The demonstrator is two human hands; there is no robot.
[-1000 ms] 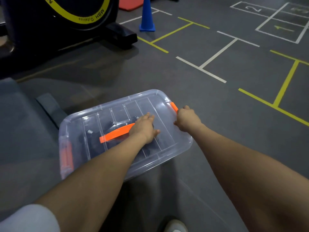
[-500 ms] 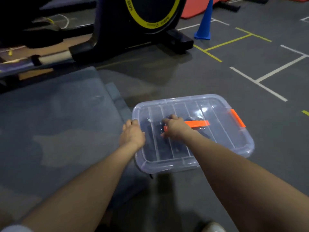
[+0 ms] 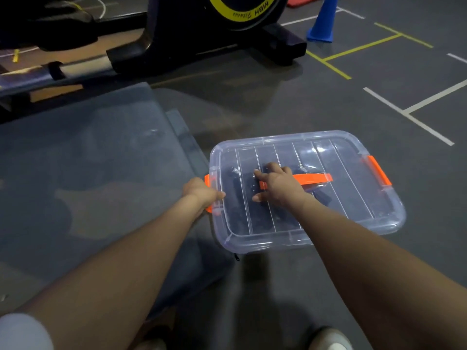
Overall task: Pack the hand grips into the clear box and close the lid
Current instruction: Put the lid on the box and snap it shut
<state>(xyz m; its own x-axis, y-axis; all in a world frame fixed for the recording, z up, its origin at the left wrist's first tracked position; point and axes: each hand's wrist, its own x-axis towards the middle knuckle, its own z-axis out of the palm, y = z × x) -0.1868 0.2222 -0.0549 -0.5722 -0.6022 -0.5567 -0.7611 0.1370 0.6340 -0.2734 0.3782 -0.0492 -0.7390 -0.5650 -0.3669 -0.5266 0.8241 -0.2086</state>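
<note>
The clear box (image 3: 353, 210) sits on the grey floor with its lid on. An orange handle (image 3: 312, 178) lies across the lid, and an orange latch (image 3: 379, 174) shows at the right end. Dark hand grips (image 3: 233, 178) with metal springs show through the lid. My left hand (image 3: 201, 194) curls around the orange latch (image 3: 208, 181) at the box's left end. My right hand (image 3: 276, 184) lies flat on the lid with its fingers spread, covering the left end of the handle.
A grey mat (image 3: 88, 178) lies left of the box, touching it. A black exercise machine (image 3: 202, 29) with a yellow-ringed wheel stands behind. A blue cone (image 3: 322, 24) is at the back right. White and yellow lines mark the floor. My shoes show at the bottom edge.
My hands shifted from the box's right end to its left: the left hand went from the lid to the left latch, the right hand from the right latch onto the lid.
</note>
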